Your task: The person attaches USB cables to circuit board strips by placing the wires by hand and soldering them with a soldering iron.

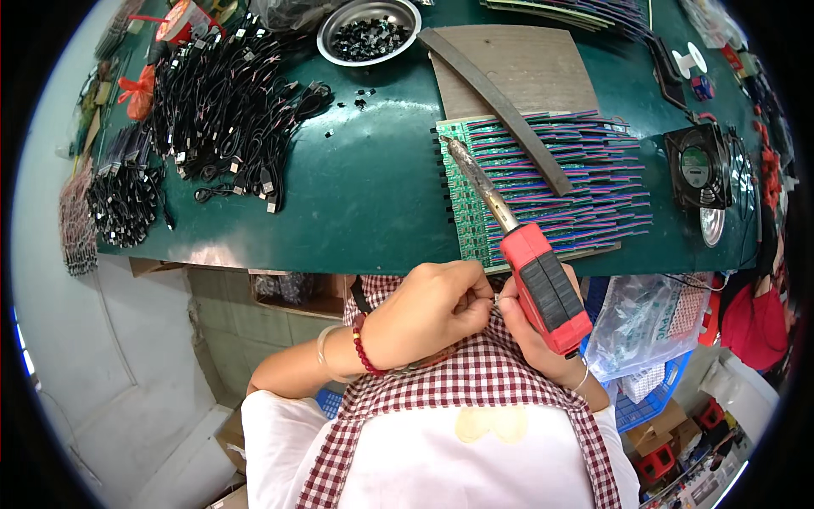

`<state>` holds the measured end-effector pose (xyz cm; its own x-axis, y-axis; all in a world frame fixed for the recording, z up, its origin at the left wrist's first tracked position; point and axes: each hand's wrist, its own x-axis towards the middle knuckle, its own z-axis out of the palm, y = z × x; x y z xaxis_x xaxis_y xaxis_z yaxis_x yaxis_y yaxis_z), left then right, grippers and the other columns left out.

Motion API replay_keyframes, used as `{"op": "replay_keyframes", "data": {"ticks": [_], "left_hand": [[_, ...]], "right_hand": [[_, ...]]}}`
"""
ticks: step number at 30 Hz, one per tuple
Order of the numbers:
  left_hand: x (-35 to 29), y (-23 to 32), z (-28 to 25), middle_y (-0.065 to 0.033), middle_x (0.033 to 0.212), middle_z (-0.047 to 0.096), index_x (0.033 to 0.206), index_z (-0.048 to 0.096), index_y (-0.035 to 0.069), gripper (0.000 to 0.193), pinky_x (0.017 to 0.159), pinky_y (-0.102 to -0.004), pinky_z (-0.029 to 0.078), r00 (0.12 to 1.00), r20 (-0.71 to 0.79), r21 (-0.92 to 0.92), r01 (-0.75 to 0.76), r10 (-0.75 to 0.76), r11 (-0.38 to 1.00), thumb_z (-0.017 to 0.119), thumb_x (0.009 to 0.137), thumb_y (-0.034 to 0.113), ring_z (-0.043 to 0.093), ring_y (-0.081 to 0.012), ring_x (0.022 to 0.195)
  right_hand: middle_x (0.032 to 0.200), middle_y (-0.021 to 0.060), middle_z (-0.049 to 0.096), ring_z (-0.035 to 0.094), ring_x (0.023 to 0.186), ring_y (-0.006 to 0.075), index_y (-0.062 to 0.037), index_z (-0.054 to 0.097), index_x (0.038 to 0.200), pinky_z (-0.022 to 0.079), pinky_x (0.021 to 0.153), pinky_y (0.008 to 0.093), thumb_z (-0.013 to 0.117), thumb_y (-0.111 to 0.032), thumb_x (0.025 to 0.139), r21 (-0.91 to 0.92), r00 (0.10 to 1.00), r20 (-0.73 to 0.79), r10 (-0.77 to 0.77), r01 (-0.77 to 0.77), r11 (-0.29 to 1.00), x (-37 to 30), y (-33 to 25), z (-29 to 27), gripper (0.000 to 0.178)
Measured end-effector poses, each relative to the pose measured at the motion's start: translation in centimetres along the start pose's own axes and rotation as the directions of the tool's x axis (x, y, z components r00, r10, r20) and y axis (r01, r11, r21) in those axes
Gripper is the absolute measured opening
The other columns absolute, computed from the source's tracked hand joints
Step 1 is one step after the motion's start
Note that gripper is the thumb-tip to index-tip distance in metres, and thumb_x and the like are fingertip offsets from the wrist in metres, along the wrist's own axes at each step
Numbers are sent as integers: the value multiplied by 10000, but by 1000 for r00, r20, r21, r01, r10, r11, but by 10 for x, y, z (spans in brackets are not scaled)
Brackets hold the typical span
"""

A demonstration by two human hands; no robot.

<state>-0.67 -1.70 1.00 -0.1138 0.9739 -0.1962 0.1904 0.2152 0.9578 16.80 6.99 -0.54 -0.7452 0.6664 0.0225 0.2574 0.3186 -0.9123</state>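
Note:
My right hand (536,341) is wrapped round a red and black soldering gun (544,287). The gun's long metal barrel points up and left, its tip over the left edge of a row of green circuit boards (469,191). Blue, pink and black wires (577,170) run rightward from these boards. My left hand (437,305) is closed in a pinch close to the right hand's fingertips, at the table's front edge. Whatever sits between the left fingers is too small to make out. A bent flat bar (500,110) lies across the wires.
Black cables (225,110) with plugs are heaped at the left, near a metal bowl (369,32) of small black parts. A brown board (519,68) lies behind the circuit boards. A black fan (698,167) stands at the right, and a blue basket (657,399) is below.

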Motion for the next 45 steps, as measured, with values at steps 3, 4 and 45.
{"op": "replay_keyframes", "data": {"ticks": [3, 4, 45], "left_hand": [[8, -27, -15, -2, 761, 603, 842, 561, -31, 56, 582, -185, 454, 956, 86, -265, 292, -279, 919, 593, 836, 15, 536, -18, 692], [12, -34, -20, -4, 742, 595, 846, 548, -36, 80, 537, -178, 426, 942, 70, -356, 330, -327, 874, 587, 851, 34, 523, -23, 636], [44, -48, -47, -2, 622, 572, 749, 546, 33, 109, 399, -178, 367, 859, 193, -277, 512, -475, 813, 599, 831, 83, 491, -34, 475]], "right_hand": [[943, 87, 617, 607, 829, 146, 4, 517, 1119, 484, 753, 286, 693, -56, 799, 222, 962, 45, 269, -273, 936, -17, 6, -9, 370], [931, 57, 593, 563, 821, 124, -6, 542, 1075, 460, 770, 274, 658, -98, 848, 99, 972, 86, 220, -228, 969, -21, 10, -19, 271], [693, 36, 563, 554, 567, 199, -69, 620, 777, 412, 503, 294, 732, -273, 756, -31, 998, -12, 69, -69, 997, -69, 35, -36, 234]]}}
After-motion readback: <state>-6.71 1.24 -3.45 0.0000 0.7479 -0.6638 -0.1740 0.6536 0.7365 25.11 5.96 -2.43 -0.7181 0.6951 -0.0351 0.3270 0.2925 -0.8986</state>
